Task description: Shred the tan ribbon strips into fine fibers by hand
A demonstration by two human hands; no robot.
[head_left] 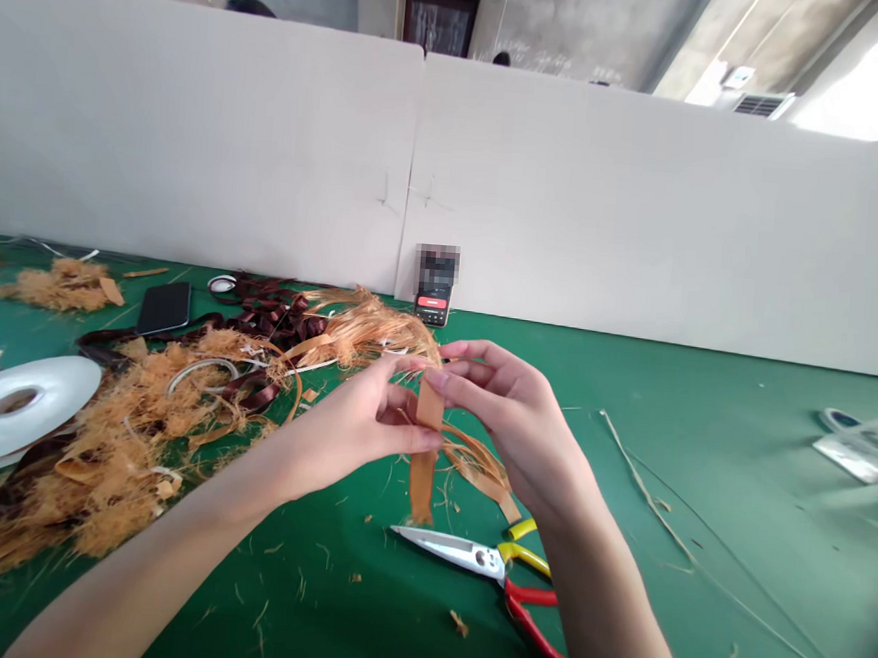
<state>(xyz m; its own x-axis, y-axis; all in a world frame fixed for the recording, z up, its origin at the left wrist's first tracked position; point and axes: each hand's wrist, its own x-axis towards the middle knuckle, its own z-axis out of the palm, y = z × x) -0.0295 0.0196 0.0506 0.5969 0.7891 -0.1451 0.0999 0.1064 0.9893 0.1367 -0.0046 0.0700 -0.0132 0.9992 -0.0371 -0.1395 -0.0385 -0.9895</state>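
Note:
Between my two hands runs a tan ribbon strip (423, 483), its frayed lower end hanging over the table. My left hand (377, 410) is closed on the strip, thumb and fingers pinching it from the left. From the right, my right hand (505, 399) pinches the strip's upper part between thumb and fingers. A bundle of shiny tan fibres (379, 330) stretches up and left from the pinch. More tan strips (478, 467) lie behind my right wrist. Below the hands are scissors (454, 551) with red and yellow handles, partly hidden by my right forearm.
Tangled tan fibres (122, 447) and dark brown ribbon (289, 324) cover the left side. A white spool (51, 387) and a black phone (165, 307) lie there too. Another phone (433, 299) leans on the white partition (643, 213). Thin wires (645, 494) and a clear plastic packet (871, 449) are right.

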